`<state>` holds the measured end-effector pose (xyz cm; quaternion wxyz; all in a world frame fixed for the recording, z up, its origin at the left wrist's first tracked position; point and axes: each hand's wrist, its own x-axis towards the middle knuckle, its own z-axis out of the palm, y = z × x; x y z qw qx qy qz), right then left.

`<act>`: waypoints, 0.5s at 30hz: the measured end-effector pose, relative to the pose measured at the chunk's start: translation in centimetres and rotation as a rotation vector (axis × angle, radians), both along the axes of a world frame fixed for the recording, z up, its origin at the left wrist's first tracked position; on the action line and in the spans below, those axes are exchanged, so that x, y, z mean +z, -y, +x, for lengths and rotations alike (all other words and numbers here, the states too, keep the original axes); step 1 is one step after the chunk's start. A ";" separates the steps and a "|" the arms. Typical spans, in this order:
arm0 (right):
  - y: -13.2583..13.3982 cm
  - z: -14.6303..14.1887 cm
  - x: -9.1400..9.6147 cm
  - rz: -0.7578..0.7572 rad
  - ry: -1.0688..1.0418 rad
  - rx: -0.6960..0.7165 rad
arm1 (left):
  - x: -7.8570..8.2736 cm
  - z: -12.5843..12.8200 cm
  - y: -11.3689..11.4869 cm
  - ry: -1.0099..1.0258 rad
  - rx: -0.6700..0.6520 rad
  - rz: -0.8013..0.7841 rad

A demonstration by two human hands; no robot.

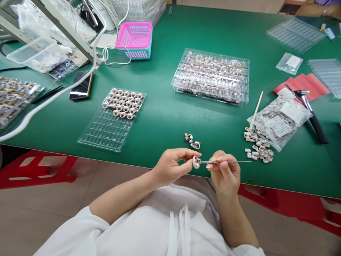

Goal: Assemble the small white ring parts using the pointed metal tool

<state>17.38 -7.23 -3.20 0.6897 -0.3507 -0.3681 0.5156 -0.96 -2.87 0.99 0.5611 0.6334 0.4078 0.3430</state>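
My left hand pinches a small, pale, curved earbud-like shell between thumb and fingertips, just over the table's near edge. My right hand grips a thin metal pick-like tool, held level, with its left end touching or inside the shell; the exact contact is too small to tell. Just beyond my hands lie a few similar curved pieces with small yellow and dark parts attached. To the right is a loose heap of pale, hollow little caps, with a wooden stick by it.
At left, a clear tray is partly filled with round shells. Stacked clear trays of parts stand mid-table. A bag of caps and a black-handled tool lie right. A phone, pink basket and white cable are left.
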 end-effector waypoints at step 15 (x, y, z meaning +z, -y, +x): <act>0.1 -0.8 0.5 -0.121 -0.041 -0.064 | 0.0 0.3 0.0 -0.078 0.055 0.399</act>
